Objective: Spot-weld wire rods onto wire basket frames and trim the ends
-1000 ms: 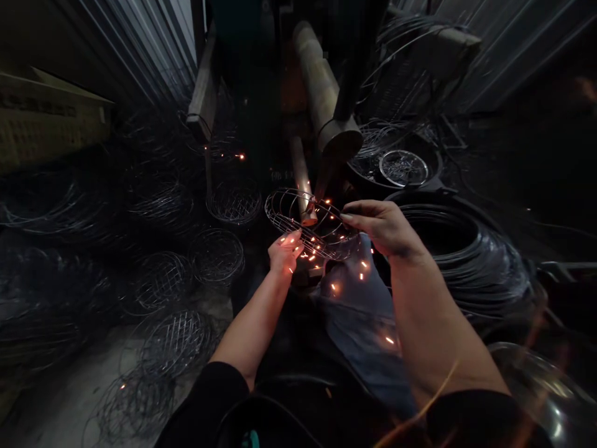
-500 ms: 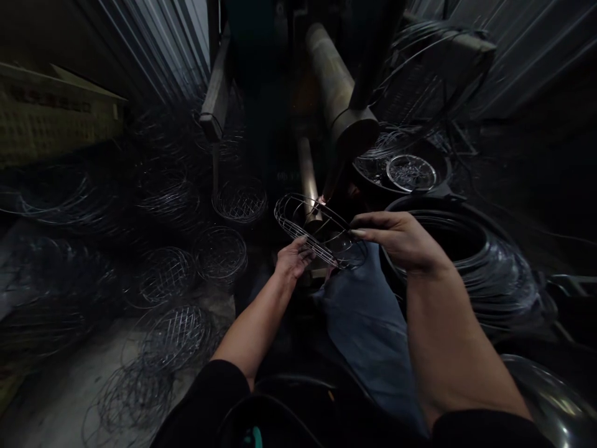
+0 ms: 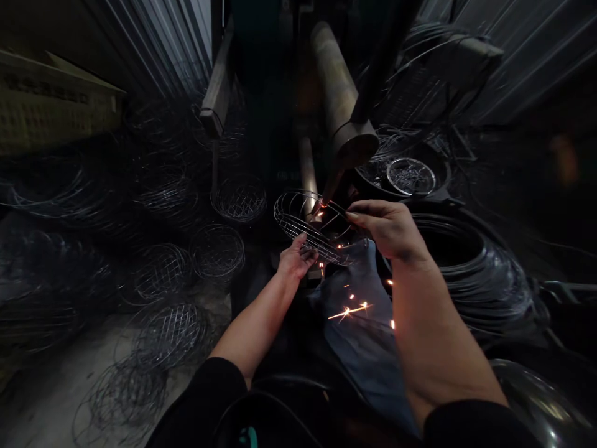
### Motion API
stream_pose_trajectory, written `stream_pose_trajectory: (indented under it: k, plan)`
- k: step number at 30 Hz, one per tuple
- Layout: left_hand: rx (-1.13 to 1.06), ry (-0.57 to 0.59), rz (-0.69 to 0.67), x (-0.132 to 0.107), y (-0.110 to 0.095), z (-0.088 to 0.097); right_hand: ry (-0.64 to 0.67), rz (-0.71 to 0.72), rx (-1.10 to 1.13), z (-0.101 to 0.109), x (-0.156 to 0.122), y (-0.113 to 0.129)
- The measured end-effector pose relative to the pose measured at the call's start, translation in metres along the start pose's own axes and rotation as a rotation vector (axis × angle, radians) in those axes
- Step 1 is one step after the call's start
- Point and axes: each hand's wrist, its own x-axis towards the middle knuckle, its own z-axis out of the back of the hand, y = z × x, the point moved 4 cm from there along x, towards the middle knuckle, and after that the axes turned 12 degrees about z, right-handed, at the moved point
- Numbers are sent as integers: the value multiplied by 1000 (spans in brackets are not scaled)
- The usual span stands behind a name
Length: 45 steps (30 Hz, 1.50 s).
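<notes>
My left hand (image 3: 296,260): half-curled, gripping the lower edge of a wire basket frame (image 3: 312,233). My right hand (image 3: 387,229): fingers pinched on its upper rim. Sparks (image 3: 349,310) below, over my jeans (image 3: 359,354).

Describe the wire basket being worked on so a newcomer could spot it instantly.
Start at the thick metal cylinder at centre. Just below its tip, a wire basket sits between the left hand and right hand. Unlike the similar baskets on the floor to the left, it is held up, with sparks falling beneath it.
</notes>
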Motion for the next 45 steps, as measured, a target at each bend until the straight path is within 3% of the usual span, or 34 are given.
stream_pose_trajectory:
  k: [5, 13, 21, 31, 41, 45]
  plan:
    - [-15, 35, 6, -3, 2, -2, 17, -79, 22, 13, -13, -6]
    - [-126, 76, 4, -4, -2, -7, -13, 70, -117, -5, 3, 0]
    - [-177, 123, -22, 3, -3, -13, -49, 186, -176, -4, 12, -5]
    - [-157, 104, -35, 10, 8, -16, -112, 143, -187, 0, 10, -5]
    - [-228, 161, -12, 21, 23, -21, -68, 88, -257, 1, 16, 6]
    - [-161, 147, -35, 18, 29, -25, -40, 66, -269, -1, 17, 14]
